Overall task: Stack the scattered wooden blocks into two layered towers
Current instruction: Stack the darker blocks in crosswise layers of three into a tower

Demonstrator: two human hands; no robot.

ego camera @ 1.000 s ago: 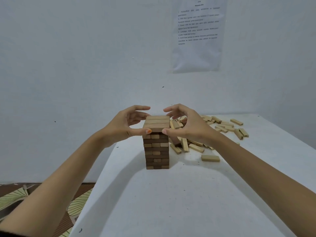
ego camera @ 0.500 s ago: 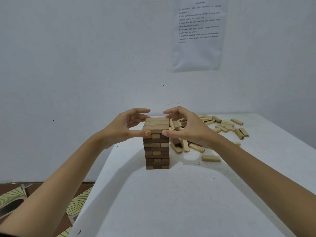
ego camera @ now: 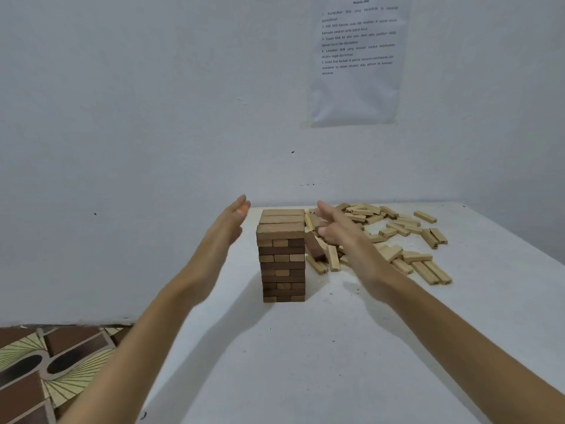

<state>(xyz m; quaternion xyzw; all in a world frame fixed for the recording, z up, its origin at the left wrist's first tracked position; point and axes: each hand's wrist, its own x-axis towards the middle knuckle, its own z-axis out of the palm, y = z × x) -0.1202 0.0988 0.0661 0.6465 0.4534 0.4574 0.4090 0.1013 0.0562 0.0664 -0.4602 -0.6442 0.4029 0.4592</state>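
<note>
Head view, tower: one tower (ego camera: 282, 258) stands upright on the white table (ego camera: 305, 377), near the middle and close to the far wall.
Head view, layers: about ten, turned crosswise to each other; dark and light wood are mixed, and the top layer shows three blocks side by side.
Head view, loose blocks: the loose blocks (ego camera: 400, 240) lie scattered to the right of the tower, the nearest leaning just beside its base. There are several dozen, overlapped too much for an exact count.
Head view, second tower: none started.
Head view, left hand (ego camera: 227, 229): flat, fingers straight and together, held beside the tower's left face with a gap, holding nothing.
Head view, right hand (ego camera: 337, 228): fingers stretched out and slightly spread, blurred, just right of the tower's top and in front of the pile, holding nothing.
Handling, judged: each block looks light, stiff and smooth. It is best pinched across its long sides near the middle and laid down flat.
Risk, judged: the tower is tall and narrow, so a sideways nudge could shift a layer. Flat palms on opposite faces would square it.
Surroundings: one printed sheet (ego camera: 356, 59) on the wall and a patterned floor (ego camera: 36, 371) at lower left.
</note>
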